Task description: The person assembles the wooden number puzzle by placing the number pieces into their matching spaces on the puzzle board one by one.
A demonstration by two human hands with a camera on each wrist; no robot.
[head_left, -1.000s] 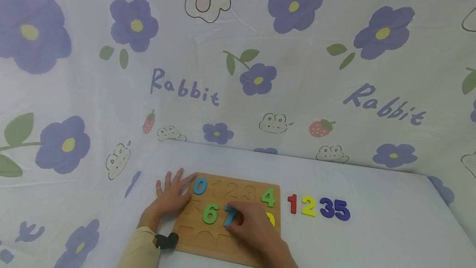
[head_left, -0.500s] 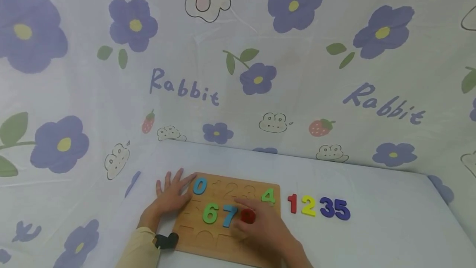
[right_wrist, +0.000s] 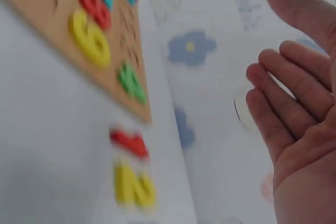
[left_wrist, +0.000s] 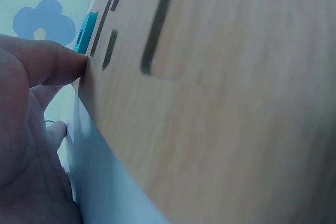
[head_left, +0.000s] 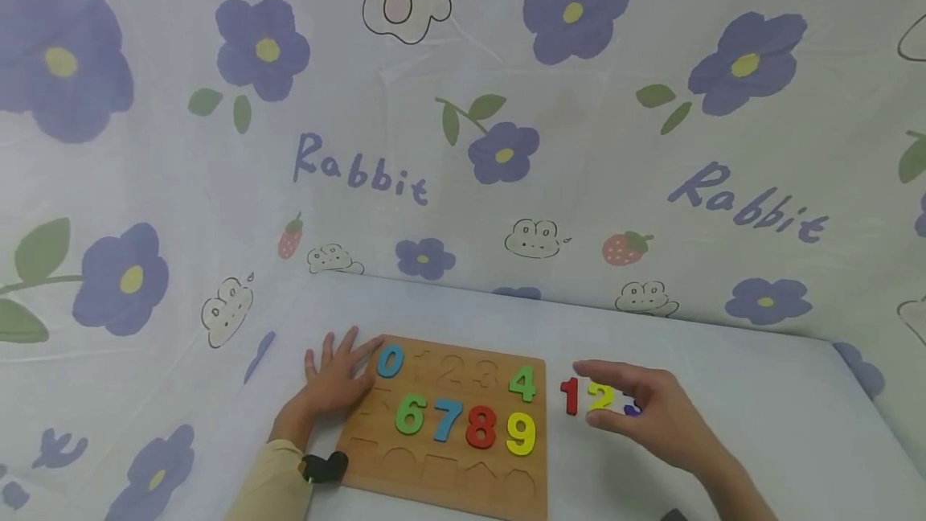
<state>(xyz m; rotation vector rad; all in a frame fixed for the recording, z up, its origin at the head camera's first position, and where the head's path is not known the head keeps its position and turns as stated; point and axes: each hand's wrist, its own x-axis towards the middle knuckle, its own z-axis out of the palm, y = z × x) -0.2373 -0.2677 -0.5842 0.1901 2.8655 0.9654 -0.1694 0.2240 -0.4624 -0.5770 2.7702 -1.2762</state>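
A wooden number puzzle board [head_left: 441,497] lies on the table. My left hand [head_left: 334,380] rests at its upper left edge with fingers spread, the thumb against the wood. On the board sit a blue 0 [head_left: 390,361], green 4 [head_left: 522,383], green 6 [head_left: 411,414], blue 7 [head_left: 447,419], red 8 [head_left: 481,427] and yellow 9 [head_left: 521,433]. Right of the board, my right hand [head_left: 661,412] hovers with thumb and forefinger apart, holding nothing. Near its fingertips lie a red 1 [head_left: 570,396], a yellow 2 [head_left: 600,396] and a mostly covered purple 3 [head_left: 632,406]. The purple 5 is hidden.
Outlined recesses without pieces show in the board's top row, at the left of its middle row and along its bottom row. The white table [head_left: 781,424] extends to the right. Behind it hangs a flowered cloth [head_left: 463,215].
My right hand has left the 7, passed over the 8 and moved right off the board to the loose numbers. The 8 and 9 are now uncovered. The left hand stays put.
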